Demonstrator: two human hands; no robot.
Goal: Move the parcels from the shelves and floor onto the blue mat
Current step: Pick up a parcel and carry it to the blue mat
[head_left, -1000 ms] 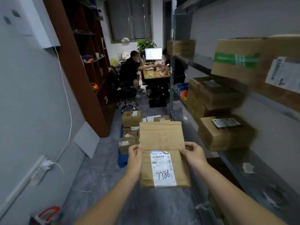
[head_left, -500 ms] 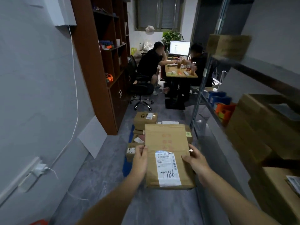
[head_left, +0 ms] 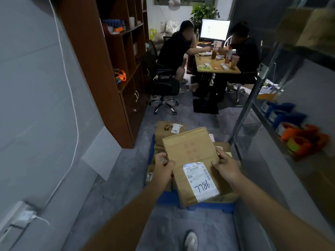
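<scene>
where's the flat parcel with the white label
Head view, low centre: the flat parcel is held between the left hand and right hand, over the boxes on the blue mat.

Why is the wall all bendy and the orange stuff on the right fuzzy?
Head view: the wide-angle lens bends the grey wall and its white cable; the orange things at right are smeared, probably by head motion; the parcel looks sharp; the room is dim, with the monitor glowing brightest.
</scene>
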